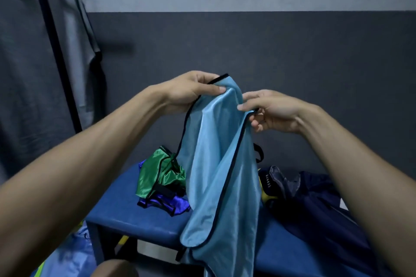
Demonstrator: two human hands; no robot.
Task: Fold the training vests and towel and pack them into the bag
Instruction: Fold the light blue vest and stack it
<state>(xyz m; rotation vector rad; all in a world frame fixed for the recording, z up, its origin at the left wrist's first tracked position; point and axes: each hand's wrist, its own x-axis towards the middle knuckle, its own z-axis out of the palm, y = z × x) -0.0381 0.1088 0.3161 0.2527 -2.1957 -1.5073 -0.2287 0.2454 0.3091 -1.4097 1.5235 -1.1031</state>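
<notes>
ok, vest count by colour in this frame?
Light blue vest, held up by left hand and right hand: 1
Green vest, crumpled on the bench: 1
Royal blue vest, under the green one: 1
Total: 3

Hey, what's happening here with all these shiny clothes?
A person is holding a light blue vest up in the air over a blue bench. The left hand pinches its top edge, and the right hand pinches the black trim on the other side. It hangs unfolded. A green vest and a dark blue vest lie crumpled on the bench, and a navy bag lies to the right.
</notes>
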